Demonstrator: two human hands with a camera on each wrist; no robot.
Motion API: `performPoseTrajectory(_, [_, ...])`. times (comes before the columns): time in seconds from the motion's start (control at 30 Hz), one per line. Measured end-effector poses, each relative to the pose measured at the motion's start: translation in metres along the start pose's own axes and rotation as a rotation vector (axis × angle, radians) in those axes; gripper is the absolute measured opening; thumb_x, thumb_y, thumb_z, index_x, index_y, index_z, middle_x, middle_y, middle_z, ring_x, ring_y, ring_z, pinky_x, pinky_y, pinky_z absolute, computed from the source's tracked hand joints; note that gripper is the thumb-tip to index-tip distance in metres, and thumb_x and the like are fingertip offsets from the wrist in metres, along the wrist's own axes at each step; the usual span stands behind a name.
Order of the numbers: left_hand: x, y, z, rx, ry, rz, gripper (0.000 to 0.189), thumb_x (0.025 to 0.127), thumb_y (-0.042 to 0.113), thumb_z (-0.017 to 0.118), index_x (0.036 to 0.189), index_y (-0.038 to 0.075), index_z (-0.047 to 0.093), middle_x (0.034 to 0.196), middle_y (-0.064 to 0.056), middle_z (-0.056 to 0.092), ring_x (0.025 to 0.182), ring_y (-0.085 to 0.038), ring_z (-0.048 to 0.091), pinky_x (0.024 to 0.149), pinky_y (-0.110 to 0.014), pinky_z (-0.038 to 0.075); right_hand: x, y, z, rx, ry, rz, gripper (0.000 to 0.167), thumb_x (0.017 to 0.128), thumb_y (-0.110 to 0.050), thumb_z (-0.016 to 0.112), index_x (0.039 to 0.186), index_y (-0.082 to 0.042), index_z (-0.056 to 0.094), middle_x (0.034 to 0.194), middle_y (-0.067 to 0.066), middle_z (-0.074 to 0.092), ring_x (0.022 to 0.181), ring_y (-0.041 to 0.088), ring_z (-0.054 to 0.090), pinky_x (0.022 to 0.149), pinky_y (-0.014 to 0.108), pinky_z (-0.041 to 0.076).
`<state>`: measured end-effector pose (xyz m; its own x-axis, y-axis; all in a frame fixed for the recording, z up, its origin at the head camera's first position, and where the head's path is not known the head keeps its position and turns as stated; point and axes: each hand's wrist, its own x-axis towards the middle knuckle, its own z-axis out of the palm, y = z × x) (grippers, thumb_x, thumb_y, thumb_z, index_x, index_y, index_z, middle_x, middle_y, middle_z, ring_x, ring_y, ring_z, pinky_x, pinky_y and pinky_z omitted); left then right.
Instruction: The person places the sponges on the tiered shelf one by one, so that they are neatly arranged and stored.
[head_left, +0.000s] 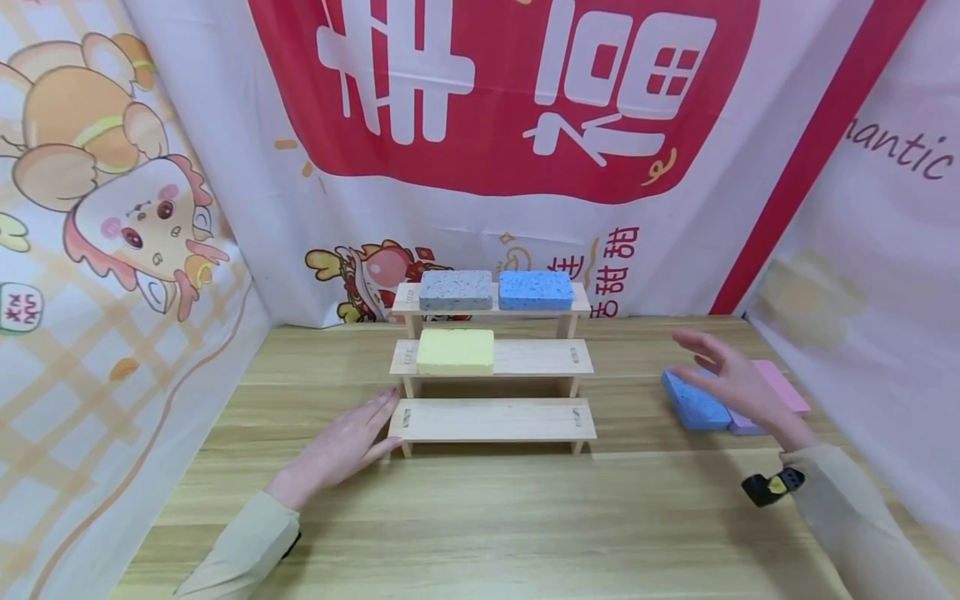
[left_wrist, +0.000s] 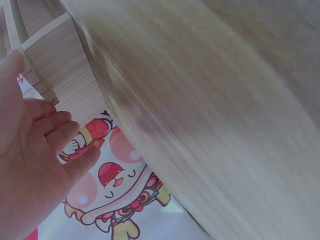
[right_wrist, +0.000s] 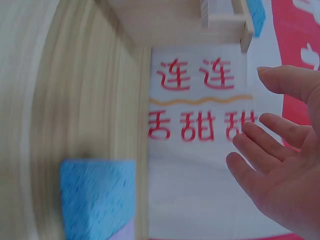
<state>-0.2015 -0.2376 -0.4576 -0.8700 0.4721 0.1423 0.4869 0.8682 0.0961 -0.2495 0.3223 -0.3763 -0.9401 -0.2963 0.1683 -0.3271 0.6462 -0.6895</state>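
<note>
A three-tier wooden rack stands on the table in the head view. My left hand rests at its left end beside the lowest tier, fingers extended; the left wrist view shows the same hand against the rack's side. A grey sponge and a blue sponge lie on the top tier, a yellow sponge on the middle one. Holding nothing, my right hand hovers above another blue sponge, fingers loosely bent. Pink sponge and purple sponge lie beside it, partly hidden.
Printed cloth hangs behind the table, with a large red patch and white characters. More printed cloth walls off the left side and the right side.
</note>
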Motion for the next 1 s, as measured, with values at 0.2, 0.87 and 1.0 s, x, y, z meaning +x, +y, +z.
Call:
performPoseTrajectory(0.2, [0.0, 0.0, 0.001, -0.008, -0.005, -0.007, 0.075, 0.101, 0.049, 0.05, 0.153, -0.002, 0.032, 0.159, -0.02, 0.034, 0.144, -0.038, 0.041, 0.117, -0.055, 0.039, -0.014, 0.025, -0.014, -0.082, 0.041, 0.057, 0.062, 0.098, -0.035, 0.063, 0.15, -0.009, 0.041, 0.15, 0.021, 0.047, 0.133, 0.013, 0.053, 0.091, -0.007, 0.036])
performPoseTrajectory(0.87, [-0.001, -0.001, -0.001, -0.006, 0.007, 0.008, 0.075, 0.101, 0.048, 0.05, 0.152, -0.003, 0.032, 0.159, -0.021, 0.034, 0.143, -0.038, 0.041, 0.116, -0.055, 0.039, -0.04, 0.095, -0.034, -0.03, 0.184, 0.103, 0.06, 0.098, -0.025, 0.064, 0.143, 0.009, 0.042, 0.124, -0.022, 0.053, 0.103, -0.031, 0.036, 0.083, -0.008, 0.037])
performPoseTrajectory(1.0, [-0.001, -0.001, 0.0, -0.005, 0.005, 0.003, 0.075, 0.101, 0.049, 0.049, 0.153, -0.003, 0.032, 0.16, -0.02, 0.033, 0.143, -0.038, 0.042, 0.116, -0.056, 0.039, -0.045, 0.106, -0.039, -0.057, 0.208, 0.118, 0.061, 0.098, -0.023, 0.063, 0.143, 0.012, 0.041, 0.14, 0.023, 0.054, 0.101, -0.032, 0.033, 0.082, -0.009, 0.035])
